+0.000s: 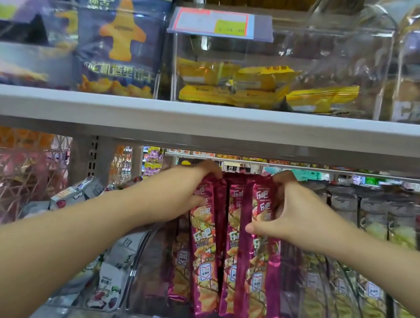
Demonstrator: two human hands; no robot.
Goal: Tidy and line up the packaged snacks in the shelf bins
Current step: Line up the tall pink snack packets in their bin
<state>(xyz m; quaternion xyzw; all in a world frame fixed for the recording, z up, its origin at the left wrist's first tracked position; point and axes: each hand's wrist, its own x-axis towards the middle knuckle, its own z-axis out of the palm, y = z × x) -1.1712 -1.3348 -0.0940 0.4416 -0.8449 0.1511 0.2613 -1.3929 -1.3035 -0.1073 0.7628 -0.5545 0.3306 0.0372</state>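
"So, where are they sitting?"

"Upright in the clear bin point(147, 253), under the grey shelf board point(209, 120). I've got the magenta snack packs point(211, 262) bunched between my palms. My left hand point(201, 184) is curled over one flank and my right hand point(287, 214) grips the other."

"Heavy?"

"Light and puffy, I'd guess (slick, crinkly foil, and the contents are likely crushable). Best squeezed gently from both sides near the tops, not pinched hard."

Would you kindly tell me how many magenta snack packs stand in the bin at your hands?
4: left pack, middle pack and right pack upright side by side; a dimmer fourth pack by the bin's left wall. More may hide behind.
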